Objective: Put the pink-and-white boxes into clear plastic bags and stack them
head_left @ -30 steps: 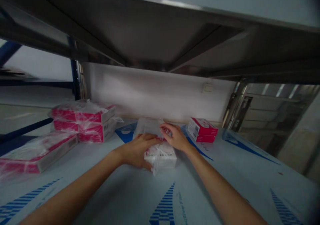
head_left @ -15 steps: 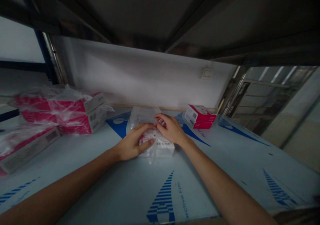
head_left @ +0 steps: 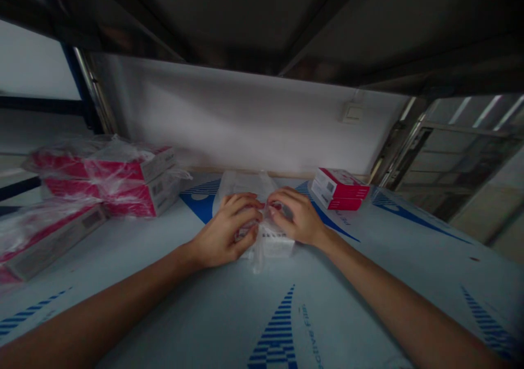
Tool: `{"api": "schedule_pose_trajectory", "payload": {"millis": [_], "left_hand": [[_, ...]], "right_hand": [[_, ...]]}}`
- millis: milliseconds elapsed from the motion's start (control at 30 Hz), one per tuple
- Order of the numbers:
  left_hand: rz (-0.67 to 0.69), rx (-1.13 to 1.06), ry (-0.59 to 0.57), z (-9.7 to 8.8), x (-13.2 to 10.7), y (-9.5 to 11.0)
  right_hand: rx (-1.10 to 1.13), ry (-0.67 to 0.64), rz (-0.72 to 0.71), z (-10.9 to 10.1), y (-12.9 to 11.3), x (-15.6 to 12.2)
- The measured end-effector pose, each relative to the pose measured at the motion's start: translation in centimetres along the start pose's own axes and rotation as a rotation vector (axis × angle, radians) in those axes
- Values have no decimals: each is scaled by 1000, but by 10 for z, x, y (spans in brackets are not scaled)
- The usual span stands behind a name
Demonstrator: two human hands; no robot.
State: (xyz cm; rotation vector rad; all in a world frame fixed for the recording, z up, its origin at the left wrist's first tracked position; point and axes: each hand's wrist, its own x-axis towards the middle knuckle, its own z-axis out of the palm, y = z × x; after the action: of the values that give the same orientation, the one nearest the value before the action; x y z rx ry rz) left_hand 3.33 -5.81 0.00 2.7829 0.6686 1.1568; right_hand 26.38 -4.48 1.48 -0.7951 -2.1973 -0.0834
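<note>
A pack of red-and-white boxes in a clear plastic bag [head_left: 270,244] lies on the pale shelf surface [head_left: 204,314] in front of me. My left hand [head_left: 223,232] rests on its left side with fingers curled, pinching the plastic. My right hand [head_left: 297,219] is on its right side, fingers bent and gripping the same wrap near the top. The fingertips of both hands nearly meet over the pack. The loose open end of the bag [head_left: 241,183] stretches away toward the wall.
Wrapped stacks of red boxes [head_left: 110,180] sit at the left, with another wrapped pack [head_left: 45,238] nearer me. Two unwrapped red-and-white boxes [head_left: 338,189] are stacked at the right rear. A dark metal shelf [head_left: 245,19] hangs low overhead; a white wall [head_left: 245,118] closes the back.
My left hand has shifted from the pack's near side up onto its top, and its fingers have curled to meet the right hand's. The view has drifted slightly.
</note>
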Motion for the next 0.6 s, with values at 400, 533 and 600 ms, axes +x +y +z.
{"api": "schedule_pose_trajectory", "payload": {"millis": [400,533,600], "left_hand": [[-7,-60,-2,-4,3,5],[-29,-65,-9,-4,3,5],[-27,-65,-23,-4,2,4]], "right_hand": [[165,-87,-109,-4,-16,-1],[141,-80,-89,-1,-17,-2],[130,-86,-79,0,-16,-3]]}}
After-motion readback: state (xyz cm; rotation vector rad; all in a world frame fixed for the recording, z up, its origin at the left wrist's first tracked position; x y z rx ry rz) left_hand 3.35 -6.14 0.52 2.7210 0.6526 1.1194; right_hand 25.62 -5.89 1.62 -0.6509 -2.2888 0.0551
